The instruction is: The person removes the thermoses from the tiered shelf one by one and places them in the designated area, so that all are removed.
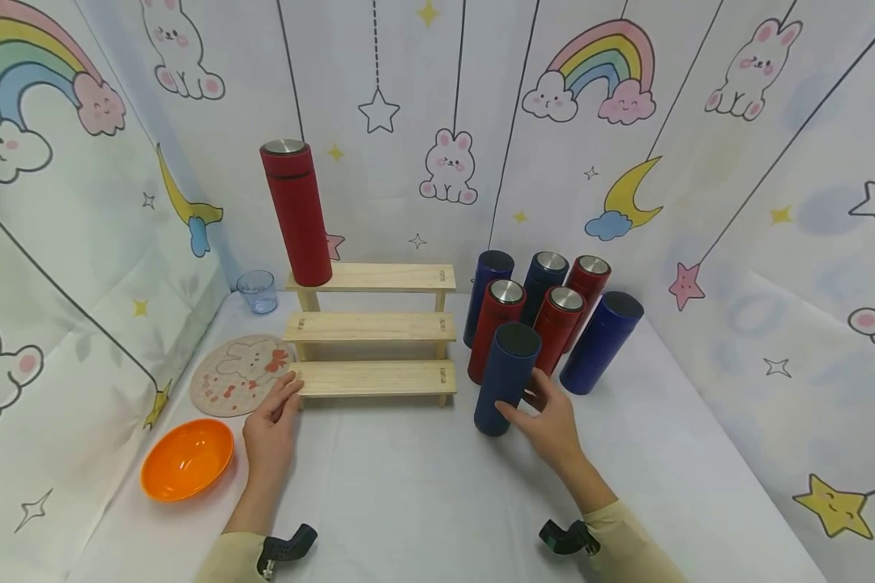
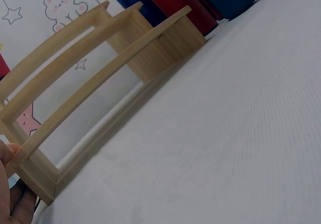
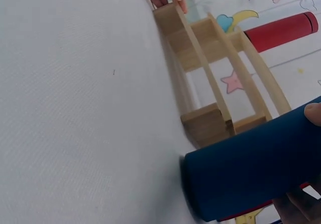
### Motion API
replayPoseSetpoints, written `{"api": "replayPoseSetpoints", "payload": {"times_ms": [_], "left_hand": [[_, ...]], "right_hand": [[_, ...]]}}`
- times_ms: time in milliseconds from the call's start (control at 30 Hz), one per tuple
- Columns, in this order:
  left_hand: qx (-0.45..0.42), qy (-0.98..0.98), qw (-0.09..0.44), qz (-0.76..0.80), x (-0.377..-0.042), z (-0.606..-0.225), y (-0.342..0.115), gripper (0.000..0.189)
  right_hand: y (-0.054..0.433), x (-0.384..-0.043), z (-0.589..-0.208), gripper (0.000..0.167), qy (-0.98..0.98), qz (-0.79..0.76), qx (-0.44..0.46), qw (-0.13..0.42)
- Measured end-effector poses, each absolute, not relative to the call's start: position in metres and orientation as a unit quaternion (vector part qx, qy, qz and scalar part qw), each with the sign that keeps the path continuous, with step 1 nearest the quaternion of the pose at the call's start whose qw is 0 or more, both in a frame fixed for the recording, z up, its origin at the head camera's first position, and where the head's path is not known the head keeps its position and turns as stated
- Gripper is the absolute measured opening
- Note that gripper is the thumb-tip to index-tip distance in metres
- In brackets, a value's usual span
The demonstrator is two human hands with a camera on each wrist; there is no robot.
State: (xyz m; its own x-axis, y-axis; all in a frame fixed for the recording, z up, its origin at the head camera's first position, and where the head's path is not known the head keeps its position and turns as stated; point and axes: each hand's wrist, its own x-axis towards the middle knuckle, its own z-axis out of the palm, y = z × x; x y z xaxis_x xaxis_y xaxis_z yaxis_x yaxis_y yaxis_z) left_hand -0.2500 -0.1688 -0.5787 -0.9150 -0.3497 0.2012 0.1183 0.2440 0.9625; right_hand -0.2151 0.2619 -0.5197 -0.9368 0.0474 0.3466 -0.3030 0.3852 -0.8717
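My right hand [image 1: 550, 419] grips a dark blue thermos [image 1: 508, 376] in front of the other flasks, thumb on its near side and fingers round its right. It stands upright, its base at or very near the tabletop. With the left hand [image 1: 271, 425] I hold the left end of the lowest step of a three-tier wooden rack [image 1: 375, 378], thumb on top and fingers at the end. On the top step, at its left end, stands a red thermos [image 1: 299, 214] with a steel lid. In the right wrist view the blue thermos [image 3: 251, 163] is close to the rack's end.
Behind the held thermos, red flasks [image 1: 496, 324] and blue flasks [image 1: 602, 342] stand grouped on the right. An orange bowl [image 1: 187, 461], a round rabbit-print mat [image 1: 236, 376] and a small clear glass [image 1: 258, 293] are at the left. Printed cloth walls [image 1: 780, 283] surround the table.
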Motion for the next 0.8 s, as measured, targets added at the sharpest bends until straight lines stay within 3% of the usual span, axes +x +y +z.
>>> {"api": "replayPoseSetpoints", "payload": {"times_ms": [800], "left_hand": [[0.077,-0.765,0.192,-0.610,-0.2504,-0.5790,-0.1694,0.029]], "right_hand": [[0.2635,-0.2151,-0.5210,0.072,-0.825,0.540,0.087,0.145]]}}
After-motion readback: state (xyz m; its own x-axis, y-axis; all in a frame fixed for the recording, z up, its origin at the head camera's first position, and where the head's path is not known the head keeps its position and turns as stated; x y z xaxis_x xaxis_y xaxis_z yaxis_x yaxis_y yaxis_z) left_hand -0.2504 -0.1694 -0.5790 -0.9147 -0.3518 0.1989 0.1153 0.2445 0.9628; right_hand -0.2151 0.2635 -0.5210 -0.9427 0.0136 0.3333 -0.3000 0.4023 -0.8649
